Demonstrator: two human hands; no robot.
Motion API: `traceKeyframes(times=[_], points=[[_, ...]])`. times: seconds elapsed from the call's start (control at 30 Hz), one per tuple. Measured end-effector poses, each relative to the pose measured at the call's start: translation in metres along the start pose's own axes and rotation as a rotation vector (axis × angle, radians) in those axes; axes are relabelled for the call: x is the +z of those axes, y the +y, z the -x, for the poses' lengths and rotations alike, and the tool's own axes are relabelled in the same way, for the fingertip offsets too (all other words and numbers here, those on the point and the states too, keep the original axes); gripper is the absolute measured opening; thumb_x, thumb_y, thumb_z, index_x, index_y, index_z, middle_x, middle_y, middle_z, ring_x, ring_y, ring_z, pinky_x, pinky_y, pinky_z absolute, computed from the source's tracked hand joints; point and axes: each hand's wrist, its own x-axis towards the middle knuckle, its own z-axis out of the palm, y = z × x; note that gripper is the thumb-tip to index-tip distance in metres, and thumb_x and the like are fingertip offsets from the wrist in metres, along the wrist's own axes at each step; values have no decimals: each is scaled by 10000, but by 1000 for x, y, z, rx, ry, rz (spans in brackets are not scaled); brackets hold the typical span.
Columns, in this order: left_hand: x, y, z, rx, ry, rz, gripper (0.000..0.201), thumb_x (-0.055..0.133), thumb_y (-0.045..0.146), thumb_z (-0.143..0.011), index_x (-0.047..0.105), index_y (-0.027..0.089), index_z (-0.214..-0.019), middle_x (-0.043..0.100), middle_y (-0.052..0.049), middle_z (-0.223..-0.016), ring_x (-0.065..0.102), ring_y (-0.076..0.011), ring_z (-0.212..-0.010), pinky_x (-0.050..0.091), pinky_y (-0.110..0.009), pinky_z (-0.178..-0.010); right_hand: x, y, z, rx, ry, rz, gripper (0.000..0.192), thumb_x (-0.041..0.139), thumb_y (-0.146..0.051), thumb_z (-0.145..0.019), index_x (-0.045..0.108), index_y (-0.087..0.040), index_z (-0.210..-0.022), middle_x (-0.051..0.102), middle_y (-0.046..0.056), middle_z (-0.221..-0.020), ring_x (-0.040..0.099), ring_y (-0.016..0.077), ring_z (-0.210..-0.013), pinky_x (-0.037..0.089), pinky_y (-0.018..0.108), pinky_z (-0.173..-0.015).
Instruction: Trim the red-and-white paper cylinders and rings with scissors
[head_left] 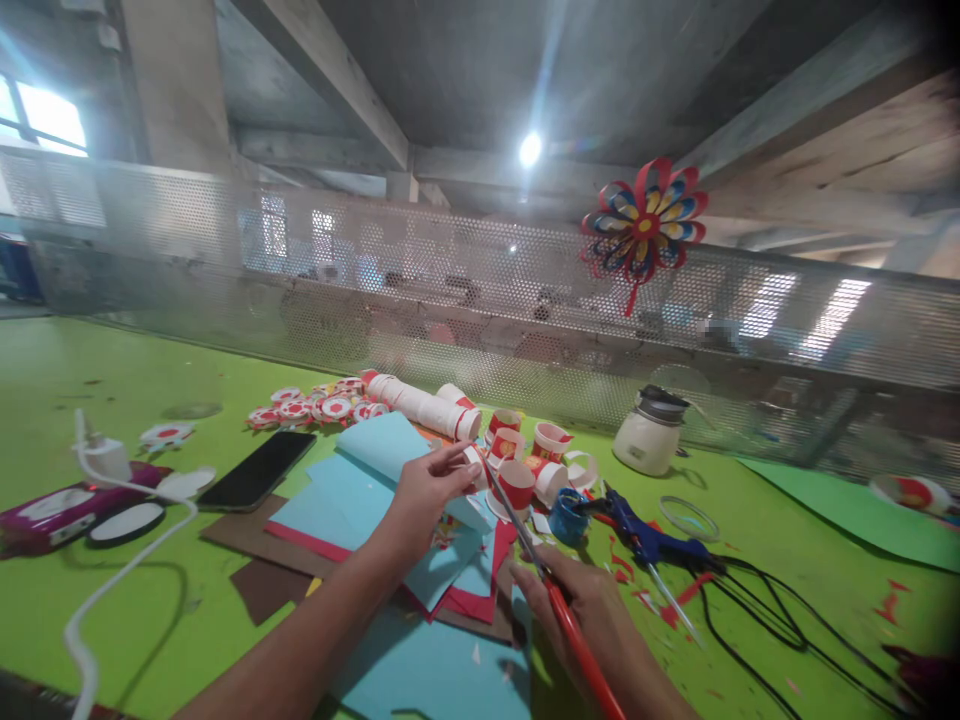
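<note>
My left hand [426,493] pinches a small piece of a red and white paper cup [474,464] above a pile of light blue and red paper sheets [352,490]. My right hand [592,610] grips red-handled scissors [559,590]; their blades point up and left and meet the piece in my left hand. Several cut paper cups [525,460] stand just beyond the blades.
A green table [90,370] holds a black phone [256,470], a white charger and cable [105,460], a blue glue gun [645,540] with black cords, a white jar [649,432] and a stack of cups [420,405]. A paper flower [645,225] hangs on the perforated metal screen behind.
</note>
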Motion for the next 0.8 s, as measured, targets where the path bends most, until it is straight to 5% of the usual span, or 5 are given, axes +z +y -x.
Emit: traceKeyframes(times=[0.57, 0.8], points=[[-5, 0, -3, -83, -49, 170, 338, 751, 228, -623, 662, 144, -937, 695, -86, -796, 656, -218, -747, 486, -387, -806, 2, 3, 0, -9, -12, 13, 364, 418, -450, -885, 640, -186, -767, 646, 22, -619, 583, 157, -554, 398, 234, -531], [-6, -3, -5, -96, -25, 164, 316, 751, 215, -622, 678, 146, -922, 696, -95, -794, 652, -215, -737, 481, -394, -808, 2, 8, -1, 12, -25, -2, 307, 471, -438, -859, 668, -227, -962, 714, 55, -850, 647, 217, -734, 467, 277, -629]])
